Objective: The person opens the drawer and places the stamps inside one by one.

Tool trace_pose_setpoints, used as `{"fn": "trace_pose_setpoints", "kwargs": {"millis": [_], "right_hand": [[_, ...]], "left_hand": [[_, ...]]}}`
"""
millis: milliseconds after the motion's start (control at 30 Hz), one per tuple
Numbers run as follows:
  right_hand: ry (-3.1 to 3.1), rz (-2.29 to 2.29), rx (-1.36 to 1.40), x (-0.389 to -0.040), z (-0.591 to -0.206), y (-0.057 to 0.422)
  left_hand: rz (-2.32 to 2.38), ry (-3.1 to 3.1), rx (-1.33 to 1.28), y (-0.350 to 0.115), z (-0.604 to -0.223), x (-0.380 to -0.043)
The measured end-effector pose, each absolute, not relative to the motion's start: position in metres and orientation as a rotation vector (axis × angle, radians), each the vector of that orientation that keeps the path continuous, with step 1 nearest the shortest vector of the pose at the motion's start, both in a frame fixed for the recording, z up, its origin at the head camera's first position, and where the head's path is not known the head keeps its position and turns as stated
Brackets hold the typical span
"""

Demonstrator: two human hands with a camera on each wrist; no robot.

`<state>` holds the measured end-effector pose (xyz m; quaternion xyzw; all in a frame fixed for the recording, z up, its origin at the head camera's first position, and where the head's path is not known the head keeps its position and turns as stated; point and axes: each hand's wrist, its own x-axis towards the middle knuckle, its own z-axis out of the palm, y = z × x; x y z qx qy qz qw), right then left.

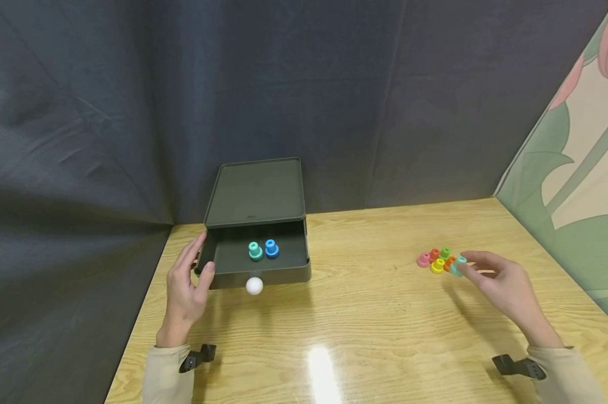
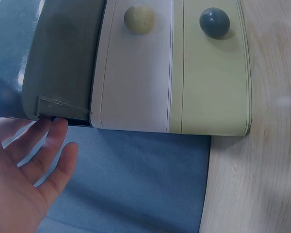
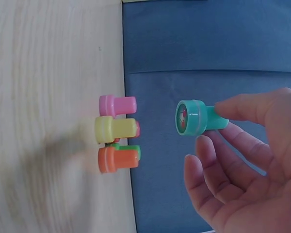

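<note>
My right hand pinches a turquoise toy stamp by its handle, raised off the table, and a small picture shows on its round face. Beside it on the table stand a pink stamp, a yellow stamp, an orange stamp, a green stamp and a red stamp. With fingers spread, my left hand rests against the left side of a dark drawer, which is pulled out. Inside sit a teal stamp and a blue stamp.
The drawer belongs to a small drawer cabinet with a dark rimmed top. Below it, the left wrist view shows a white drawer and a pale green drawer, both with round knobs. Dark cloth hangs behind the wooden table.
</note>
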<state>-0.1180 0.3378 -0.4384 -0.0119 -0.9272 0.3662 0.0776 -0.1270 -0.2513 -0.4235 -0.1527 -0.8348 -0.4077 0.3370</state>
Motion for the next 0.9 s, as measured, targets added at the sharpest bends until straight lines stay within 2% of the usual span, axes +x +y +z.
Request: {"fn": "trace_pose_setpoints", "kwargs": {"millis": [900], "right_hand": [[-2.688,1.13,0.011,-0.115,-0.398,0.308]], "left_hand": [[-1.059,-2.174,-0.389,-0.251,-0.424,-0.127]]}}
